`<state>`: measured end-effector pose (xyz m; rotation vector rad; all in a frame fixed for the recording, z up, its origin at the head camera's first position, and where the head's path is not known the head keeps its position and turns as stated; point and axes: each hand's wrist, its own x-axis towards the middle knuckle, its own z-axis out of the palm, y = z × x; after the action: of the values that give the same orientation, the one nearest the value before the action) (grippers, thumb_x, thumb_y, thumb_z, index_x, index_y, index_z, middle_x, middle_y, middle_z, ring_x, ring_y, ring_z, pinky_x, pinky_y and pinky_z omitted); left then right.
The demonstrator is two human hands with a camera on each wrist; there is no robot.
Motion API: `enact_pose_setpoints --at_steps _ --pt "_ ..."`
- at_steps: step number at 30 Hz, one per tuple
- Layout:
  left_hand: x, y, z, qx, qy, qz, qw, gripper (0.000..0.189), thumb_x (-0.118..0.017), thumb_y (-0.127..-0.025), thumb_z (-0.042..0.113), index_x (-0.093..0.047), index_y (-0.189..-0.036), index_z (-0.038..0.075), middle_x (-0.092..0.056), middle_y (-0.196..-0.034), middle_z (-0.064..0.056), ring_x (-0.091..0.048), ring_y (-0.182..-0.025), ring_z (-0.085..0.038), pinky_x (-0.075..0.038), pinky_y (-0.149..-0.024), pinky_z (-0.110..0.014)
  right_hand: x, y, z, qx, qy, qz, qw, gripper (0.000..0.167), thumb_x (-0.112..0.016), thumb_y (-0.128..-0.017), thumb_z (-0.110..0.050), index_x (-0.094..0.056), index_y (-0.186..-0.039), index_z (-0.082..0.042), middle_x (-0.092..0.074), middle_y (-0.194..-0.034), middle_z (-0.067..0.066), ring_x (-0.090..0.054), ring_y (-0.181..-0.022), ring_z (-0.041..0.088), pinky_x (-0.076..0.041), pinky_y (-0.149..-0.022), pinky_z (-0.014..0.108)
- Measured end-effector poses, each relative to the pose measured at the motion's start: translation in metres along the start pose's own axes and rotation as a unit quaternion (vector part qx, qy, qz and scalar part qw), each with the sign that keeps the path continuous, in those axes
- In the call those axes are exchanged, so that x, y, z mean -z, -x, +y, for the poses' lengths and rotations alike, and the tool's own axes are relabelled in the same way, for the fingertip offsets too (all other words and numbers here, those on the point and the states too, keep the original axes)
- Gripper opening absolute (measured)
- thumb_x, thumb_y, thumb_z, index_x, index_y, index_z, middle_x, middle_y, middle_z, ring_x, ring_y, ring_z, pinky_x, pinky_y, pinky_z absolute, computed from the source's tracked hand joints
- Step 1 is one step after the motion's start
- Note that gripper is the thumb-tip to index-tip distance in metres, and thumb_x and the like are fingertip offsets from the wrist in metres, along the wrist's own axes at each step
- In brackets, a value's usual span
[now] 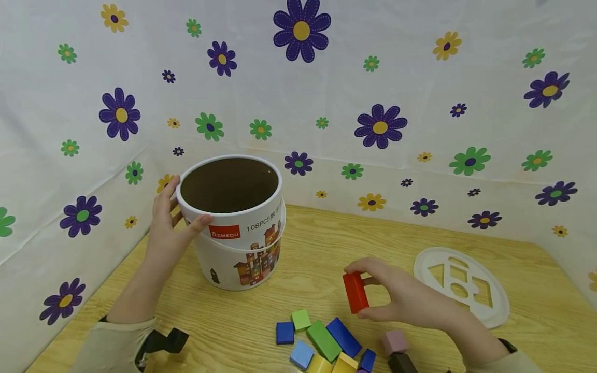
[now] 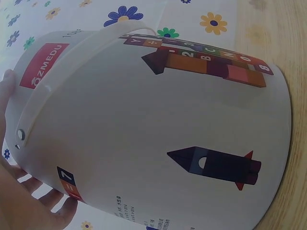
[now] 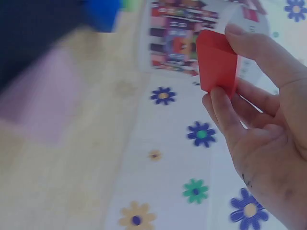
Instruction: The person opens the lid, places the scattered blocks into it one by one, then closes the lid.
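Observation:
My left hand (image 1: pixel 170 228) holds the white bucket (image 1: pixel 233 264) near its rim, thumb on the front and fingers round the left side. The bucket stands upright on the table, with a thin handle hanging down its front and printed pictures on its wall; its inside looks dark. In the left wrist view, the hand (image 2: pixel 29 201) lies along the bucket's wall (image 2: pixel 124 110). To the right of the bucket, my right hand (image 1: pixel 406 295) pinches a red block (image 1: pixel 356 293) between thumb and fingers, above the table. The right wrist view shows this red block (image 3: pixel 217 64) up close.
Several blocks lie at the front middle, among them a green block (image 1: pixel 324 340), a dark blue block (image 1: pixel 344 336), a light blue block (image 1: pixel 302 355) and a pink block (image 1: pixel 395 342). A white lid with shaped cutouts (image 1: pixel 424 261) lies at the right. Flowered cloth (image 1: pixel 326 93) hangs behind.

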<state>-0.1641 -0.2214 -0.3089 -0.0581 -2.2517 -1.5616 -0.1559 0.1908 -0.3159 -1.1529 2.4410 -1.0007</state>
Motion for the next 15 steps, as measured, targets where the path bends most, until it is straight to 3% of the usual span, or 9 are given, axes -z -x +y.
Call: enact_pose_setpoints --at_steps 5,15 --pt "0.001 0.0 0.0 -0.002 0.004 0.0 1.0 0.085 -0.069 -0.087 0.028 -0.015 -0.153 0.031 -0.016 -0.153 -0.002 -0.02 -0.139 -0.033 -0.025 -0.109 -0.057 0.013 -0.023 -0.017 0.045 0.014 0.034 0.9983 0.061 -0.076 -0.083 -0.03 -0.046 -0.135 -0.017 -0.052 -0.129 -0.001 -0.054 -0.113 0.018 -0.051 -0.09 0.031" --pt "0.001 0.0 -0.002 -0.005 0.002 -0.001 1.0 0.086 -0.07 -0.087 0.029 -0.015 -0.153 0.03 -0.014 -0.154 -0.002 -0.019 -0.139 -0.033 -0.025 -0.109 -0.057 0.027 -0.072 -0.044 0.114 -0.03 0.114 0.9865 0.067 -0.078 -0.079 -0.007 -0.045 -0.137 -0.003 -0.051 -0.133 0.007 -0.05 -0.12 0.022 -0.047 -0.096 0.031"
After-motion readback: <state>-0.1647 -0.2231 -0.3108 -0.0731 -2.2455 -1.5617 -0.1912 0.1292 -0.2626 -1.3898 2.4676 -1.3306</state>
